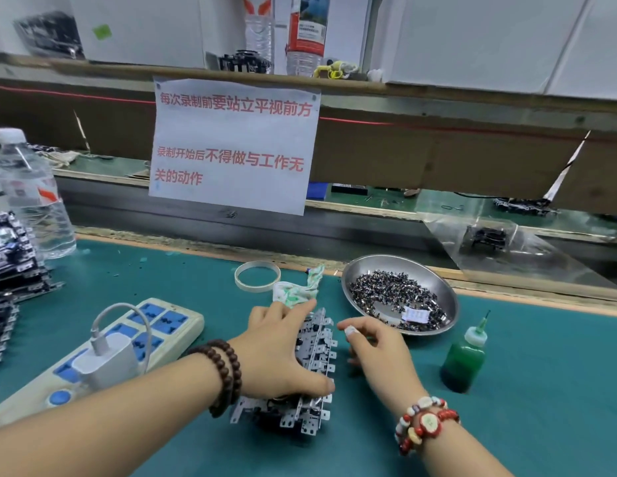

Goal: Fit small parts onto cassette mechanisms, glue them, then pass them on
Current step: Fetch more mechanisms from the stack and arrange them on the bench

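Note:
A row of metal cassette mechanisms (317, 359) stands on edge on the green mat in front of me. My left hand (279, 352) spans the row, with its fingers over the far end and its thumb at the near end. Just right of the row, my right hand (376, 346) hovers with curled fingers; whether it holds a small part I cannot tell. A steel dish (438, 277) of several small dark parts sits behind the right hand. The green glue bottle (465, 359) with a needle tip stands upright to the right.
A white power strip (128, 342) with a plugged charger lies at left. A tape ring (257, 276) and a crumpled cloth (296, 290) lie behind the hands. Stacked mechanisms (11, 263) and a water bottle (31, 197) stand far left. A conveyor channel runs behind the bench edge.

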A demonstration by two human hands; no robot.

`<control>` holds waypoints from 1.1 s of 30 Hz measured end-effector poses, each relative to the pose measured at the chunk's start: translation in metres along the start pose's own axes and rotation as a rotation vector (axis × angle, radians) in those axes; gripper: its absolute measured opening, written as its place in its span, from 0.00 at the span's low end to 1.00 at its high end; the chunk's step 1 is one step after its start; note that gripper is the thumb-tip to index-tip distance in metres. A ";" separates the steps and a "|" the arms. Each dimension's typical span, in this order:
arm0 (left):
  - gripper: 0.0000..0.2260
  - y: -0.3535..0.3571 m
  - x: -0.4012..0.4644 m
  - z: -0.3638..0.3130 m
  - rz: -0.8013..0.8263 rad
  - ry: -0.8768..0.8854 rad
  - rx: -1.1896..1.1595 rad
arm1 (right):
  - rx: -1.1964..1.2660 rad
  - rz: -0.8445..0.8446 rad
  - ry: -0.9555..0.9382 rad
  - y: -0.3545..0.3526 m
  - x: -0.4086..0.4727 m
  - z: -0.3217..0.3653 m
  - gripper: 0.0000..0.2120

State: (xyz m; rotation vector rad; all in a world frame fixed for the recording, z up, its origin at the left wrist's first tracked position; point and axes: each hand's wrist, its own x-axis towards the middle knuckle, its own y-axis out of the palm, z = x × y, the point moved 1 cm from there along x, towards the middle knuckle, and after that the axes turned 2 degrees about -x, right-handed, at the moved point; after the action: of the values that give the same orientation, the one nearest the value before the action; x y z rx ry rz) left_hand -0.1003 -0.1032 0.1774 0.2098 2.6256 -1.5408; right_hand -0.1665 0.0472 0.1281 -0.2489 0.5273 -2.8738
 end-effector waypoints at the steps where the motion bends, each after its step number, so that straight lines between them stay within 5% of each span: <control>1: 0.48 0.002 0.002 0.000 0.023 -0.016 0.015 | -0.008 -0.019 -0.014 0.003 -0.002 -0.001 0.12; 10: 0.48 0.000 0.015 -0.001 0.040 -0.087 0.069 | -0.247 0.013 -0.237 0.018 -0.015 -0.009 0.09; 17: 0.46 -0.022 0.008 0.007 0.040 -0.116 -0.464 | -0.333 0.017 -0.362 0.015 -0.021 -0.008 0.12; 28: 0.45 -0.006 -0.001 -0.010 0.027 -0.114 0.166 | -0.323 0.037 -0.382 0.017 -0.024 -0.005 0.12; 33: 0.44 -0.002 0.002 -0.019 0.007 -0.101 0.200 | -0.329 0.038 -0.363 0.015 -0.020 -0.008 0.09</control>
State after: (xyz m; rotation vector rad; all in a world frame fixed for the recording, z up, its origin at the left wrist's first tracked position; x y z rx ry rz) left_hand -0.1030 -0.0872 0.1887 0.1498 2.3924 -1.7631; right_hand -0.1458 0.0408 0.1131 -0.7827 0.9112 -2.6002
